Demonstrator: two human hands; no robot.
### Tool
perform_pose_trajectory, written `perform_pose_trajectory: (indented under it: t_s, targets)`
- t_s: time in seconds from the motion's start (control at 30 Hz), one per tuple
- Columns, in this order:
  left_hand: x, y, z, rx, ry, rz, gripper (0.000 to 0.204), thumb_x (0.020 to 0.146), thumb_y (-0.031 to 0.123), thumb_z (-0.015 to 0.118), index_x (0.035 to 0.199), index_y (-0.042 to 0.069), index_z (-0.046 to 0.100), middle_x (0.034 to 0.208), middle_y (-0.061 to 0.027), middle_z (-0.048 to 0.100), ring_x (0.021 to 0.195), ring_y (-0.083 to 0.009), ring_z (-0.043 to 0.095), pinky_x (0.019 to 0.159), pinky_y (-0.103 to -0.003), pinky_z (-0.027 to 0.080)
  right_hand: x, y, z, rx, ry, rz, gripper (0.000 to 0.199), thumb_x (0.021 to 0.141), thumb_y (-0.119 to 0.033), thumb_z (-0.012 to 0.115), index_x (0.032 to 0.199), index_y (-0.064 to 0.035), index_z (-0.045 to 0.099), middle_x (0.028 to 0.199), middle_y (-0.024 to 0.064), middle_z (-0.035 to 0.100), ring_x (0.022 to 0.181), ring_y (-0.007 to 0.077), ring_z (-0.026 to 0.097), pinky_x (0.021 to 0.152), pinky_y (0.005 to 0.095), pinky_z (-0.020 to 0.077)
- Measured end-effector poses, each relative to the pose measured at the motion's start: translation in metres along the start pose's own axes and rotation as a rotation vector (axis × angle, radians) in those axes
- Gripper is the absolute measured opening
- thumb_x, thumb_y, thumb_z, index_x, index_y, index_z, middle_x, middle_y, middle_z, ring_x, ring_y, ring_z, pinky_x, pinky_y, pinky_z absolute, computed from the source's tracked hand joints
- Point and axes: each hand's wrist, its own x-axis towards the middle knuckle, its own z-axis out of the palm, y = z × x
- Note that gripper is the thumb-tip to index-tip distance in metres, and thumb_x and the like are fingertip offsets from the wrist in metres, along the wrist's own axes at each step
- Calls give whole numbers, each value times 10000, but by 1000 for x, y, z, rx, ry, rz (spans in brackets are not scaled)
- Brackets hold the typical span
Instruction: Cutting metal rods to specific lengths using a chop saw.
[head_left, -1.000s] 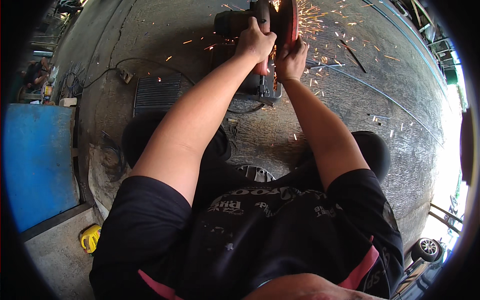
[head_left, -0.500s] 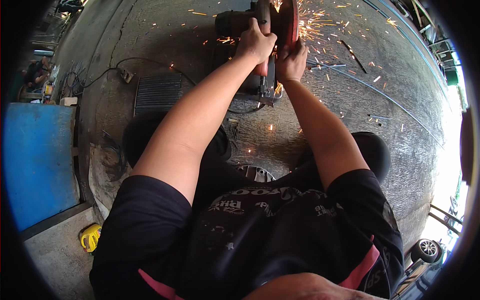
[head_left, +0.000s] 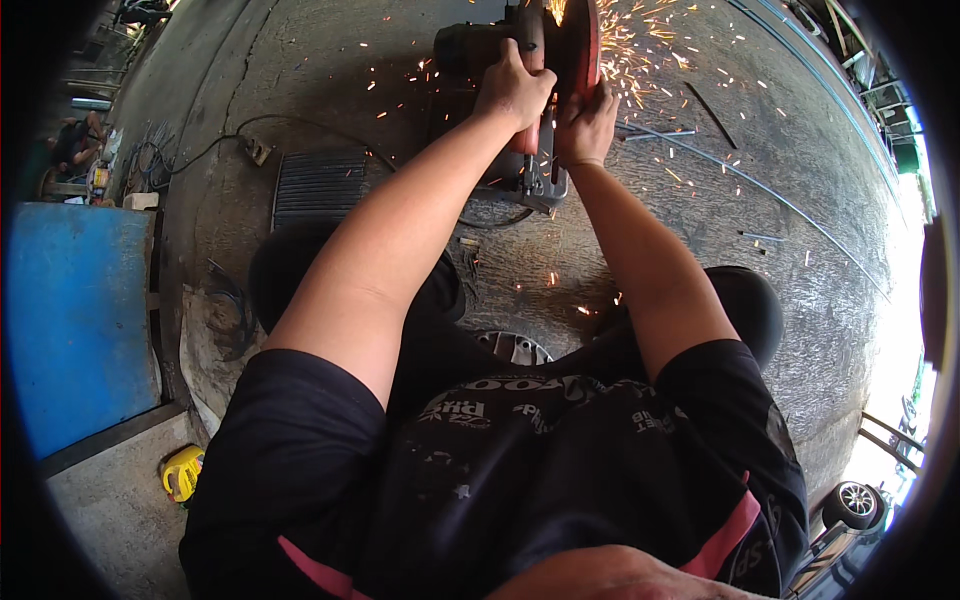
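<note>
A chop saw [head_left: 465,50] with a dark motor and a red disc guard [head_left: 582,55] stands on the floor at the top of the view, throwing orange sparks to the right. Wrapped around its reddish handle [head_left: 531,40] is my left hand [head_left: 512,90], thumb lying across toward the guard. My right hand [head_left: 586,128] is beside the lower end of the guard with its fingers curled; whatever it grips is hidden. Below both hands the saw's metal base [head_left: 545,190] shows. The cutting point is partly hidden by the guard and glare.
Thin metal rods [head_left: 780,200] and a dark strip [head_left: 712,115] lie on the floor at right. A power cord [head_left: 290,117] runs left past a ribbed dark panel [head_left: 318,188]. A blue sheet [head_left: 85,320] and yellow tape measure [head_left: 181,474] are at left; another person [head_left: 75,145] is far left.
The sparks have shifted, with a denser spray at the upper right and some falling near my knees. Both hands stay at the saw in nearly the same places.
</note>
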Motion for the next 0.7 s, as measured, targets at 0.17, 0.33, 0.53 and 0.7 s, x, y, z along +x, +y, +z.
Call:
perform_pose_trajectory:
  t_s: [0.17,0.33,0.53,0.7]
  targets:
    - [-3,3,-4,-36,-13,6,493,742,334,604,1054,15,394,909,-321,602,904,-491,587,815,-502,471,-1,0,0,-3,-4,4,489,869,-201,526,1275,20,369,1061,243,468,978,424,484,857,473,406]
    - [-5,5,-6,-53,-23,10,485,747,310,597,1067,18,379,886,-315,609,878,-480,599,796,-500,484,-2,-1,-2,-7,-24,23,488,869,-197,523,1276,22,366,1063,247,465,981,426,484,851,473,410]
    - [-5,3,-5,-14,-13,13,494,743,319,601,1076,27,382,880,-307,614,872,-478,601,792,-502,484,-3,1,0,10,7,-16,486,873,-225,512,1262,34,377,1034,256,475,937,426,491,826,475,416]
    - [-5,0,-4,-29,-6,17,523,731,360,612,1078,27,406,914,-308,610,900,-482,590,805,-503,472,-4,2,1,29,24,-26,482,874,-224,509,1261,32,378,1036,258,472,923,425,489,820,474,415]
